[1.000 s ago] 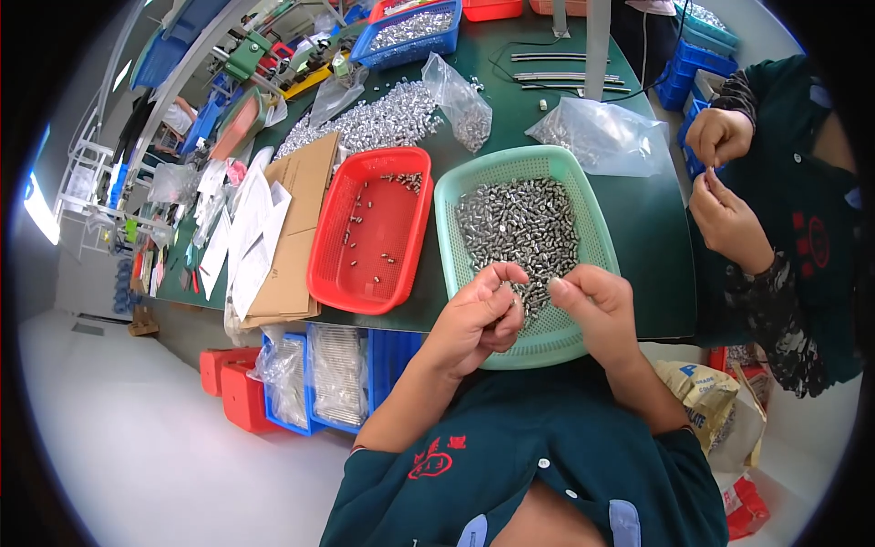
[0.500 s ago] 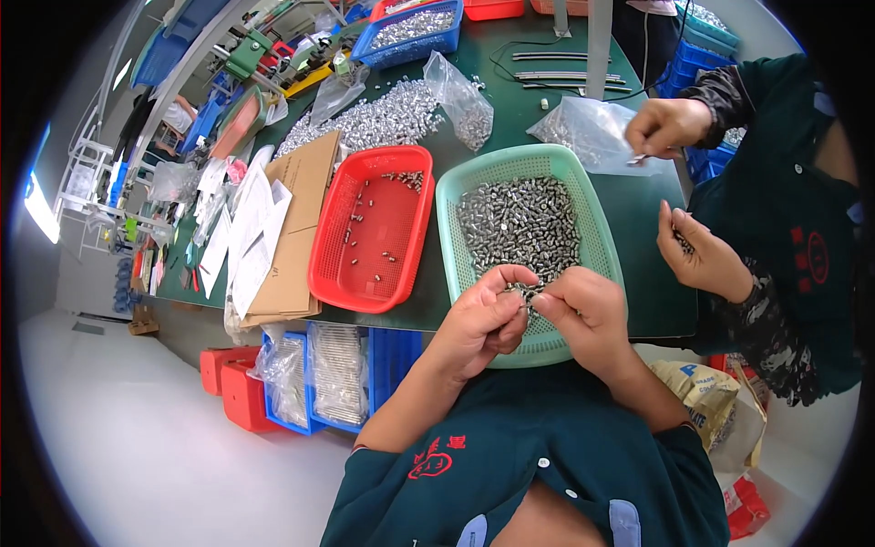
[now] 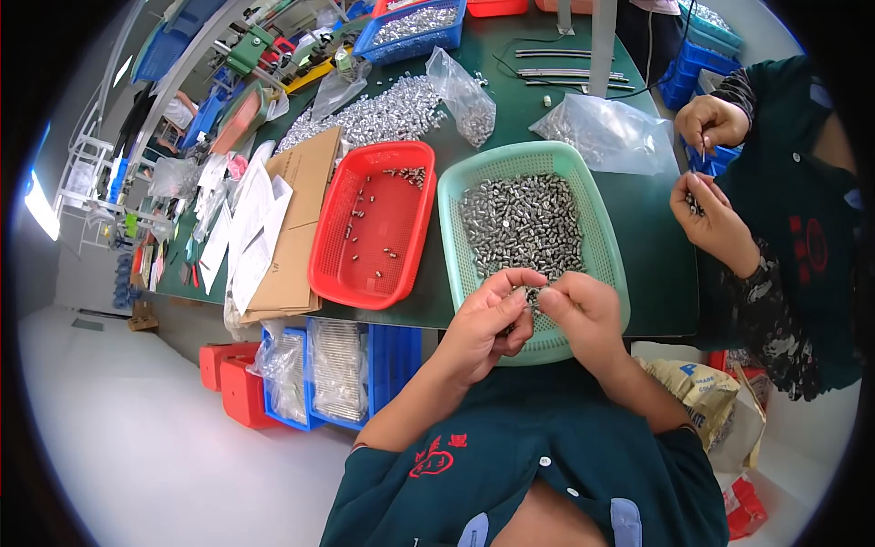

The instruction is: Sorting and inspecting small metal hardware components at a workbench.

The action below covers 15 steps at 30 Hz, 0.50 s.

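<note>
Head view, looking down at a green work table (image 3: 638, 246).

Left hand (image 3: 488, 324): curled, fingertips pinched together against those of the right hand, above the near rim of a green mesh basket (image 3: 602, 228).

Right hand (image 3: 579, 310): likewise pinched narrow, thumb and forefinger closed on a small metal part (image 3: 533, 296). The part is too small and too hidden by fingers to tell its long axis or which way it points.

Basket contents: heap of small grey metal pieces (image 3: 519, 219), lying in all directions.

Just left of the basket: red tray (image 3: 333, 269), a few scattered pieces inside.

Far right: a co-worker's hands (image 3: 711, 219), well apart.
</note>
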Each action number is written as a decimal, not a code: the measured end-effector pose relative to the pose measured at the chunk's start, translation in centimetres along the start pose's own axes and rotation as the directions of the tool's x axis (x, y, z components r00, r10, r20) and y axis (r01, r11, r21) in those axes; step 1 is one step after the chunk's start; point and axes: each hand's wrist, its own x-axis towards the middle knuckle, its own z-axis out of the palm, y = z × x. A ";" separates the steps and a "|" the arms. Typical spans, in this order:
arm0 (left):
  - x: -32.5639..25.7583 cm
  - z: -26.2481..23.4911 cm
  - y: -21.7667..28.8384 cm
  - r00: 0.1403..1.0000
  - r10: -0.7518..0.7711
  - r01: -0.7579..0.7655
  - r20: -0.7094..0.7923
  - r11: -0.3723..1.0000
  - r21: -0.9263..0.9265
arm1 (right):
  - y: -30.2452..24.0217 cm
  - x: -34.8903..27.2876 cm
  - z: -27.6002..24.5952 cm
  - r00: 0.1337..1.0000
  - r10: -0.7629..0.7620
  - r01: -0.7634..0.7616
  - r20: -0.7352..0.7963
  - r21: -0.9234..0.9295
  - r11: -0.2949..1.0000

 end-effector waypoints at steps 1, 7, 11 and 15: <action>0.1 -0.1 0.0 1.000 -0.002 0.003 -0.019 1.000 0.025 | 0.0 0.2 -0.1 1.000 0.004 -0.004 0.002 0.005 1.000; -0.2 -0.7 -0.1 0.987 -0.042 0.064 -0.152 0.987 0.145 | 0.1 0.5 -0.7 1.000 0.030 -0.030 0.000 -0.003 1.000; -0.3 -0.9 0.4 0.994 -0.047 0.062 -0.101 0.987 0.147 | -0.1 0.9 -1.2 0.994 -0.108 0.106 -0.001 -0.156 0.982; -0.3 -1.2 0.3 0.994 -0.094 0.097 -0.052 0.994 0.052 | -0.3 0.6 -1.3 1.000 -0.022 0.021 -0.005 -0.039 0.999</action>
